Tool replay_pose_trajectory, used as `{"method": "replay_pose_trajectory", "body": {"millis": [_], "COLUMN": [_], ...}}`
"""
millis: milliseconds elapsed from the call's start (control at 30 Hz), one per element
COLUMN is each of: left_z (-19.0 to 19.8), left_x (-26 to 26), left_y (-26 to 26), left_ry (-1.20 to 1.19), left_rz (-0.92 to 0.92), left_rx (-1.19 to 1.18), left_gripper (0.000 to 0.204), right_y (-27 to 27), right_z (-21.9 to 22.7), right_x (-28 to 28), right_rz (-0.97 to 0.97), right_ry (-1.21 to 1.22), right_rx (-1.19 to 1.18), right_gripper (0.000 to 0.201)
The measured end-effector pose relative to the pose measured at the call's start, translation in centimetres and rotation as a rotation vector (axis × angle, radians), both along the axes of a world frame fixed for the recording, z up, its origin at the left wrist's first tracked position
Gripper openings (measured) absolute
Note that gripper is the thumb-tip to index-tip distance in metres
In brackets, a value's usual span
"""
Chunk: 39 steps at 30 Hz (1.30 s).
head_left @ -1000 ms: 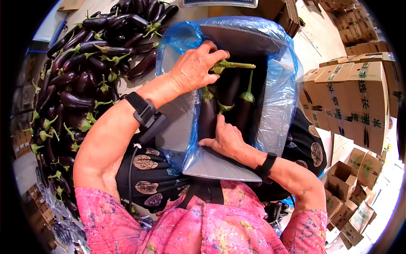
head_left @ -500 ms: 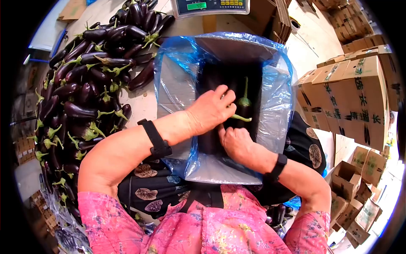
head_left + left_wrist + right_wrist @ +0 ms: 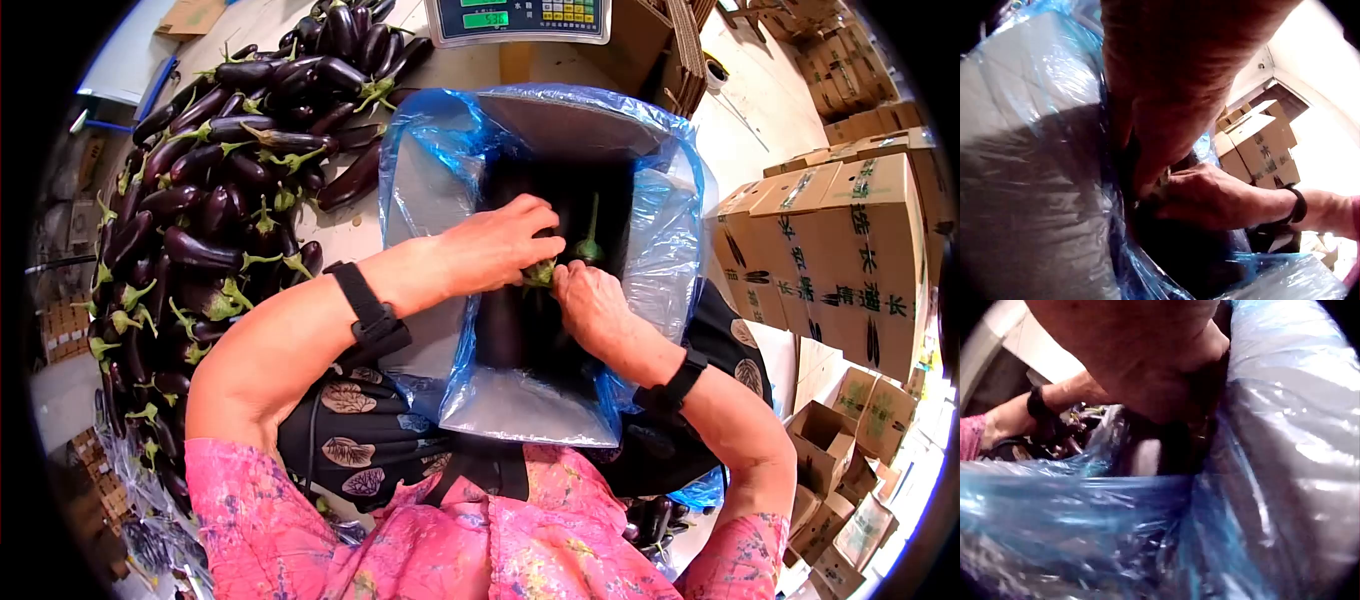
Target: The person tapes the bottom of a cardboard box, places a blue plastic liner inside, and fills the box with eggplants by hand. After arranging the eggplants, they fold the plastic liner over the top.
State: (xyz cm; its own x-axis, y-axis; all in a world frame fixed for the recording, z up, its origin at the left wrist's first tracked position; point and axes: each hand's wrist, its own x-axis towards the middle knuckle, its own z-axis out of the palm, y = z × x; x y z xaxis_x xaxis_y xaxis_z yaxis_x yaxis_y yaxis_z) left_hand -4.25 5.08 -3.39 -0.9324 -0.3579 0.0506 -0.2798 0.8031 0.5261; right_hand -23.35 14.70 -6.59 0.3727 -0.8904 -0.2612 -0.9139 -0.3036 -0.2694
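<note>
An open box lined with blue plastic (image 3: 665, 220) stands before the person, dark eggplants inside. Over its middle the left hand (image 3: 500, 245) grips an eggplant by its green cap (image 3: 538, 272); the body is mostly hidden in shadow. Against that cap, the right hand (image 3: 600, 310) has its fingers curled, pinching the stem end. Another eggplant (image 3: 588, 248) lies to the right, stem up. The left wrist view shows the left hand (image 3: 1172, 106) close above the right hand (image 3: 1210, 197). In the right wrist view the right hand (image 3: 1147, 369) reaches down inside the liner (image 3: 1085, 512).
A large pile of eggplants (image 3: 215, 210) lies left of the box. Behind the box is a scale (image 3: 520, 22), with folded cardboard (image 3: 685, 60) beside it. Printed cartons (image 3: 820, 260) stand at the right, near smaller open boxes (image 3: 825, 435).
The left hand moved from the box's upper left to its middle, bringing the eggplant's cap to the right hand. The right hand, first extended with a pointing finger, shifted right and curled its fingers.
</note>
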Motion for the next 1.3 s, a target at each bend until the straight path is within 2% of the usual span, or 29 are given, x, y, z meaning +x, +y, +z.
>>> {"method": "replay_pose_trajectory", "body": {"millis": [100,167,233,367,400,500,533,700,767,800,833,900,1000,1100,1133,1233,1267,1300], "left_z": [0.8,0.4,0.1,0.6,0.6,0.3,0.0,0.4,1.2,1.4,1.7,2.2,1.7,1.0,1.2,3.7,3.7,2.8], "left_x": [-0.6,-0.1,0.7,0.3,0.4,0.3,0.1,0.7,1.0,1.1,1.0,1.7,2.2,2.0,1.8,1.9,1.7,1.6], "left_y": [-0.2,-0.8,-1.3,-0.6,-0.3,0.7,0.6,-0.2,-0.6,-1.2,-1.8,-2.0,-0.8,0.6,0.3,-0.9,-1.1,-0.8], "left_ry": [-0.085,-0.083,-0.036,-0.171,-0.149,-0.12,-0.143,-0.12,-0.151,-0.171,-0.192,-0.136,-0.105,-0.207,-0.224,-0.217,-0.21,-0.217], "left_rz": [-0.036,-0.066,-0.09,-0.091,-0.071,-0.006,-0.016,-0.026,-0.03,-0.037,-0.049,-0.053,-0.039,-0.066,-0.101,0.029,0.024,-0.012], "left_rx": [0.089,0.083,-0.013,-0.022,-0.014,-0.071,-0.083,-0.08,-0.082,-0.093,-0.107,-0.178,-0.341,-0.473,-0.368,0.093,-0.029,-0.087], "left_gripper": [0.068,0.068,0.069,0.07,0.072,0.074,0.077,0.069,0.064,0.061,0.058,0.046,0.035,0.033,0.045,0.061,0.072,0.071], "right_y": [-0.7,-1.9,-3.0,-2.0,-1.9,-1.1,-1.0,-1.4,-3.4,-4.2,-4.9,-5.0,-3.4,-1.0,-0.9,-1.5,-1.5,-1.0], "right_z": [-0.3,2.6,4.0,2.8,2.7,1.8,1.9,3.6,6.1,5.9,5.9,6.1,6.9,3.7,3.3,4.0,3.3,2.4], "right_x": [0.2,-0.2,-0.8,0.4,0.2,-0.4,-0.4,0.4,0.1,0.0,0.1,0.8,1.9,2.7,2.8,2.3,2.0,1.8], "right_rz": [-0.077,-0.063,-0.041,-0.075,-0.114,-0.071,-0.068,-0.02,-0.059,-0.062,-0.125,-0.103,-0.091,-0.173,-0.199,-0.374,-0.355,-0.328], "right_ry": [-0.007,-0.04,-0.295,-0.166,-0.226,-0.319,-0.287,-0.102,-0.36,-0.471,-0.567,-0.554,-0.429,-0.525,-0.589,-0.703,-0.684,-0.662], "right_rx": [0.21,0.271,0.229,0.237,0.256,0.08,0.091,0.152,0.223,0.273,0.411,0.38,0.191,0.203,0.194,0.477,0.489,0.444], "right_gripper": [0.017,0.021,0.026,0.024,0.023,0.021,0.02,0.02,0.023,0.023,0.02,0.019,0.022,0.02,0.022,0.025,0.028,0.027]}}
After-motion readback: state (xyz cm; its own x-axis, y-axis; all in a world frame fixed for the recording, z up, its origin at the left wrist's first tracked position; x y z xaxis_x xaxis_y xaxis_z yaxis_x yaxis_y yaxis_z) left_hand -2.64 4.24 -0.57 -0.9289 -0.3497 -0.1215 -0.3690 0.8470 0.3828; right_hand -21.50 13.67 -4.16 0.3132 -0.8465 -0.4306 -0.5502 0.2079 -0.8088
